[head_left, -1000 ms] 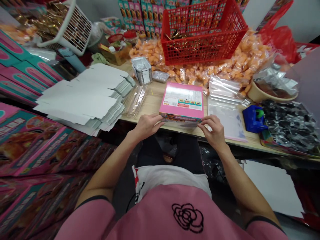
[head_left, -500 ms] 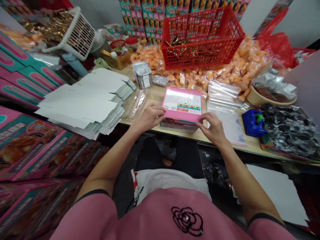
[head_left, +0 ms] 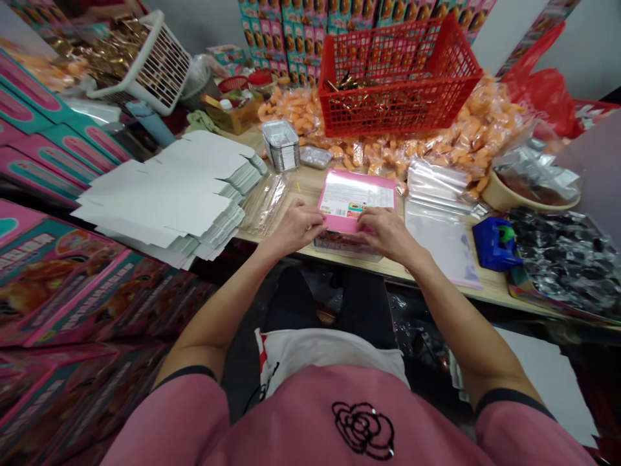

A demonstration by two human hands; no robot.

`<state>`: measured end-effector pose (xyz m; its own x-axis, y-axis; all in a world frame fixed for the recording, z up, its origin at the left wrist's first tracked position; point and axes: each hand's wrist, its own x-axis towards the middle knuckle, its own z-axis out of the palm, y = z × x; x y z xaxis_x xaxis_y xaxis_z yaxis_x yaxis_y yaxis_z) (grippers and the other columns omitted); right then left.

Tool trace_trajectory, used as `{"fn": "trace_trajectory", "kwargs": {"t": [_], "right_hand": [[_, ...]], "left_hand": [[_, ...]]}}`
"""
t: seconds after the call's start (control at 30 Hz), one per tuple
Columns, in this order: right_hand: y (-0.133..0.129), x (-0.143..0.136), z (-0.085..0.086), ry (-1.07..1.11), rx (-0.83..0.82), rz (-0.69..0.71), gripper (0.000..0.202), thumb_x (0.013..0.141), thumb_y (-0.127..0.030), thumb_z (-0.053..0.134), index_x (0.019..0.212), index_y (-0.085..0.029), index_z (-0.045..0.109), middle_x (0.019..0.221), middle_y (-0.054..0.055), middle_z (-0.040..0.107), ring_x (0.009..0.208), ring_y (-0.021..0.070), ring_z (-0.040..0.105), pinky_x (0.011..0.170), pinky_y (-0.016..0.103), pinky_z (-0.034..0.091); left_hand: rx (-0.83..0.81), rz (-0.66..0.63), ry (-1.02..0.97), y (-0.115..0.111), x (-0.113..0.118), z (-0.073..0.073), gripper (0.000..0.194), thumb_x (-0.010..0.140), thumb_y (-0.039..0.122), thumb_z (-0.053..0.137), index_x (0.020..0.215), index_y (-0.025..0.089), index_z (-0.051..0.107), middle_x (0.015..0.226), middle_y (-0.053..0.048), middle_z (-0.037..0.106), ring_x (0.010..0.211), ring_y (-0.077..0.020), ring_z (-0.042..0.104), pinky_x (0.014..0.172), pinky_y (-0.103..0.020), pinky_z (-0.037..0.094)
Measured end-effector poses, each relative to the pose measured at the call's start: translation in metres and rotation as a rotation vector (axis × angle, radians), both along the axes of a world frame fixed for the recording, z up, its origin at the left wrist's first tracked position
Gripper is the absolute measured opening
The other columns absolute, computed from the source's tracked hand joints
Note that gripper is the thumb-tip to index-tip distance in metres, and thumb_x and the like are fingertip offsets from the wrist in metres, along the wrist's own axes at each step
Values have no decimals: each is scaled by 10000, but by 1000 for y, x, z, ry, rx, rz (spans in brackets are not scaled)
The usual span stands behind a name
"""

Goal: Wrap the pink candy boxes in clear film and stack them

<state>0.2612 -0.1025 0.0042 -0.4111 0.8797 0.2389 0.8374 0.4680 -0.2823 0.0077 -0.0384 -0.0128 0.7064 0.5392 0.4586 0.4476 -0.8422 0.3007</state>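
Note:
A small pink printed cardboard box sits at the table's front edge, its lid down and its printed face up. My left hand holds the box's front left corner, fingers curled at the lid's edge and thumb low. Over the middle of the front edge, my right hand has bent fingers on the lid and hides part of the box's front and right side. Clear plastic bags lie just to the right of the box.
White flat cartons are stacked on the left. Foil trays stand behind the box. A red basket rests among wrapped orange pieces. A blue tape dispenser and black wrapped items are at right.
My right hand has moved left from the box's front right corner to the middle of its front edge. My left hand stays at the left corner. The view has shifted slightly.

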Motion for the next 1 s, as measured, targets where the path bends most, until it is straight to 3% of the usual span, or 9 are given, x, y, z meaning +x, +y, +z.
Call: {"fn": "trace_trajectory", "kwargs": {"t": [0.2,0.3,0.43,0.67,1.0], "right_hand": [[8,0,3,63,-78,4,120,889,-130,594,788,-174,641,905,83,688,844,210,620,781,313,426],[9,1,1,101,-94,-2,122,887,-132,593,782,-185,626,920,77,689,840,202,622,763,302,427],[10,2,-2,134,-109,-6,130,879,-137,614,761,-193,611,962,80,707,866,212,643,794,319,445],[12,3,-4,144,-110,2,138,875,-150,620,745,-192,607,951,77,706,851,214,644,802,340,461],[12,3,-5,178,-96,5,130,877,-183,621,748,-194,609,952,78,691,856,215,637,812,355,477]], "left_hand": [[-15,-31,-45,9,0,-5,181,897,268,651,752,175,708,897,-61,783,852,-218,732,872,-400,486],[-43,-57,-130,14,-4,-10,170,869,340,712,871,170,724,978,-90,780,927,-234,733,873,-378,532],[-73,-64,-247,14,-12,-13,438,799,463,791,1084,150,681,1143,-151,740,1072,-261,705,927,-396,554],[-188,-84,-328,12,-18,-15,288,816,435,779,840,166,676,1075,-129,728,1000,-219,705,890,-356,557],[-322,-65,-378,22,-13,-15,164,848,269,683,713,176,685,962,-98,779,938,-214,738,903,-370,559]]}}
